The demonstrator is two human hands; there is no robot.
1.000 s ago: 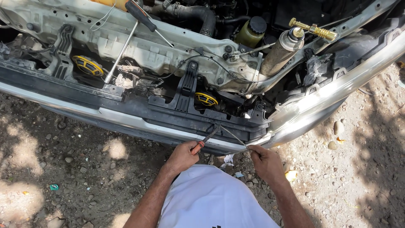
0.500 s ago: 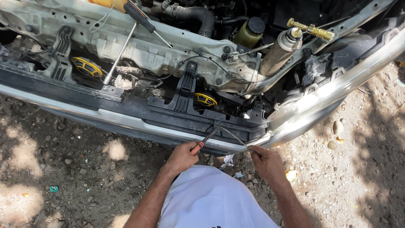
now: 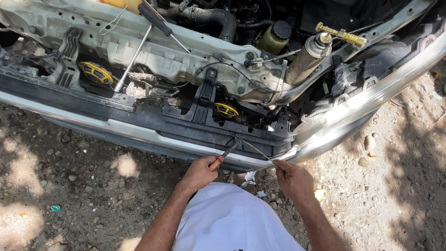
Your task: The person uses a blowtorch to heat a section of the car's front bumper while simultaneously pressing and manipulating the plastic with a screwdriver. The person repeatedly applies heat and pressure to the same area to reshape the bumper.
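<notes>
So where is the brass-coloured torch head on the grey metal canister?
In the head view, the brass-coloured torch head tops the grey metal canister at upper right, leaning in the engine bay beside the dark-capped fluid reservoir.

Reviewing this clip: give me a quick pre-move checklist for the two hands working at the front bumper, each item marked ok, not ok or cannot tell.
1. Left hand closed on the orange-handled tool: ok.
2. Right hand closed on the thin metal rod: ok.
3. Both tips meet at one spot on the black bumper panel: ok.
4. Tips seated in a clip or fastener: cannot tell, too small.
5. Loose screwdriver and gas torch in the engine bay lie apart from the hands: ok.
</notes>
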